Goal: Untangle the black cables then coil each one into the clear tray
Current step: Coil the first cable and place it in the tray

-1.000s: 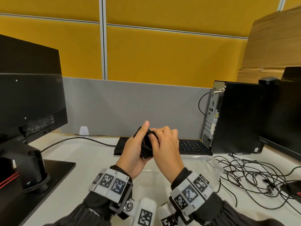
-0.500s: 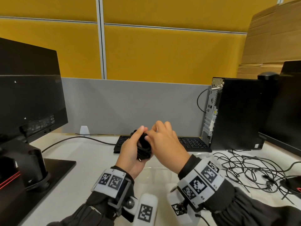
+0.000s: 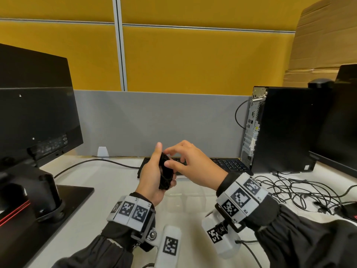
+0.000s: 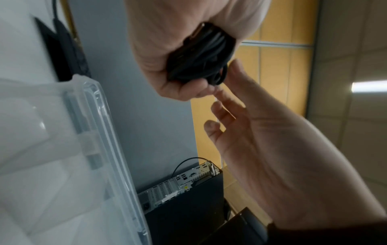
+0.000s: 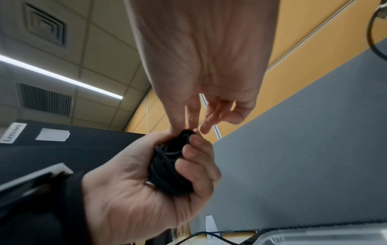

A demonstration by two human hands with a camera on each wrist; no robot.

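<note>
Right now I read this as the finishing wrap on one cable: left hand (image 3: 152, 178) is curled round a tight black coil (image 3: 165, 176), held up above the clear tray (image 3: 185, 202). Right hand (image 3: 190, 165) has fingertips (image 5: 193, 126) pinching at the coil's top edge, probably tucking the loose end. Next I'd expect lowering the coil into the tray without letting it spring open. Remaining tangle of black cables (image 3: 301, 192) lies on the white desk (image 3: 92, 206) at right. Keyboard (image 3: 222, 165) far, PC tower (image 3: 278, 130) right, monitor (image 3: 34, 113) left, yellow-grey partition behind.
</note>
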